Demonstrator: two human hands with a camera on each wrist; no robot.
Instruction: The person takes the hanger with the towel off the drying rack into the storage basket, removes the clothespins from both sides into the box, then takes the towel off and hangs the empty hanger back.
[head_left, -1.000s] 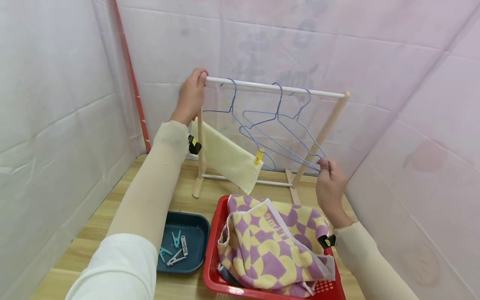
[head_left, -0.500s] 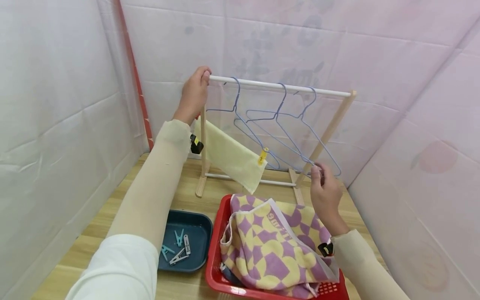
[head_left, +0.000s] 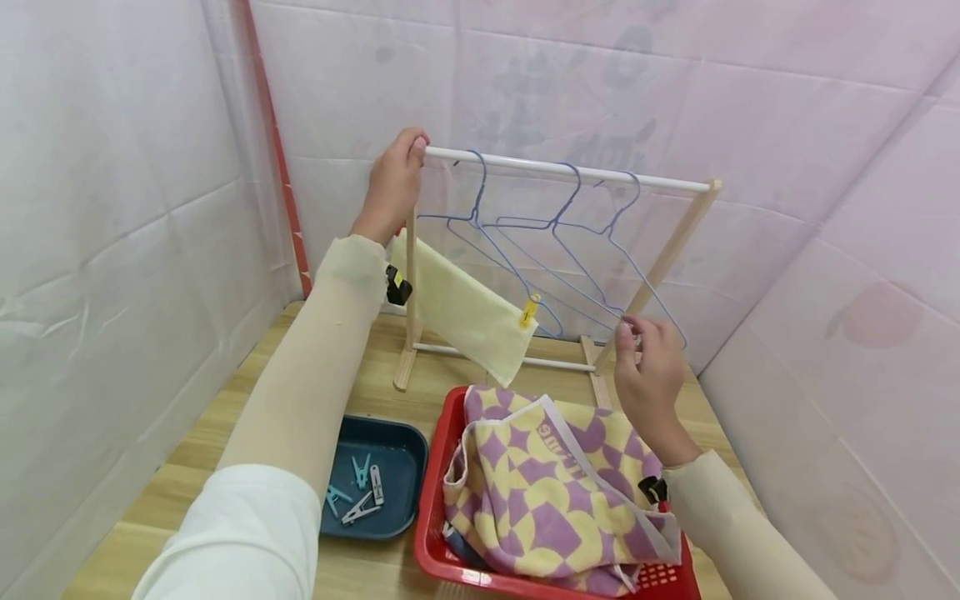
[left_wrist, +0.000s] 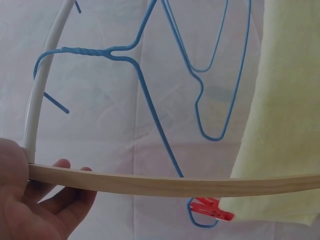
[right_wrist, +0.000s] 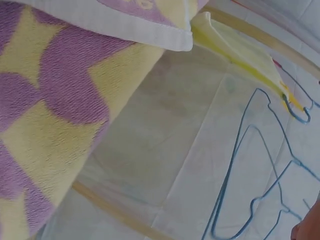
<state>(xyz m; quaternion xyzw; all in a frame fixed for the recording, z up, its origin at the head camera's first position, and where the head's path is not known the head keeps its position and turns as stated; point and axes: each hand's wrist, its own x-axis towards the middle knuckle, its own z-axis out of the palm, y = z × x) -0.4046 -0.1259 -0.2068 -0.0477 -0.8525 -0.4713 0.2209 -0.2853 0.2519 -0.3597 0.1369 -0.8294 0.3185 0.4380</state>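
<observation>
At the top left corner of a small wooden drying rack [head_left: 693,221], my left hand [head_left: 393,179] grips the post and white rod. Toward the right post, my right hand [head_left: 651,375] pinches the lower right end of the middle blue wire hanger [head_left: 555,222]; its fingertips partly cover that end. Another blue hanger [head_left: 610,232] hangs to the right. From the leftmost hanger [head_left: 476,218] hangs a pale yellow cloth [head_left: 465,308], held by a yellow clothespin [head_left: 529,311] and, in the left wrist view, a red clothespin [left_wrist: 212,207].
A red basket [head_left: 431,537] holds a purple and yellow patterned towel [head_left: 540,500] in front of the rack. Left of it, a dark blue tray [head_left: 405,467] contains several clothespins [head_left: 362,471]. White sheeting surrounds the wooden tabletop [head_left: 187,483].
My right hand has moved slightly left, drawing the middle hanger's end away from the rightmost hanger, which now hangs free. My left hand keeps its grip on the rack.
</observation>
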